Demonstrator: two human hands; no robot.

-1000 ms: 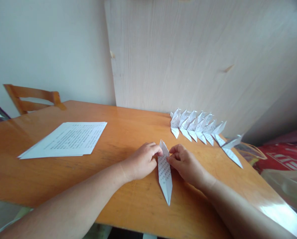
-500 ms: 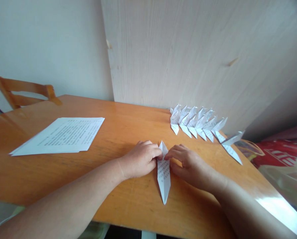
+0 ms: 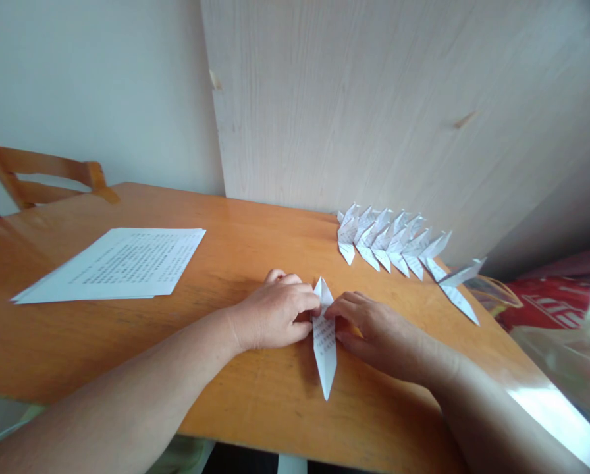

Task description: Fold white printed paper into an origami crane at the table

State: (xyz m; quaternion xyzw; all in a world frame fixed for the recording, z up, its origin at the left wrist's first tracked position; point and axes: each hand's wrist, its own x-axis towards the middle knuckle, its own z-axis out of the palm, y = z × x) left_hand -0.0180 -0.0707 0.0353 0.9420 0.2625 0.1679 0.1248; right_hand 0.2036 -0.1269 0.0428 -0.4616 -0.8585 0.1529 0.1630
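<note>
A long, narrow folded piece of printed white paper lies on the orange wooden table, pointed at both ends. My left hand pinches its upper left edge with fingers curled. From the other side, my right hand pinches the upper right edge, its fingertips meeting the left ones near the top point. Both hands rest on the table.
A row of several finished folded paper shapes lines the back right of the table against a pale wooden board. A stack of printed sheets lies at the left. A wooden chair stands beyond, and a red plastic bag sits off the right edge.
The view has tilted slightly, shifting everything up and left. My fingertips have closed in toward the top of the folded paper, and the paper looks a little narrower.
</note>
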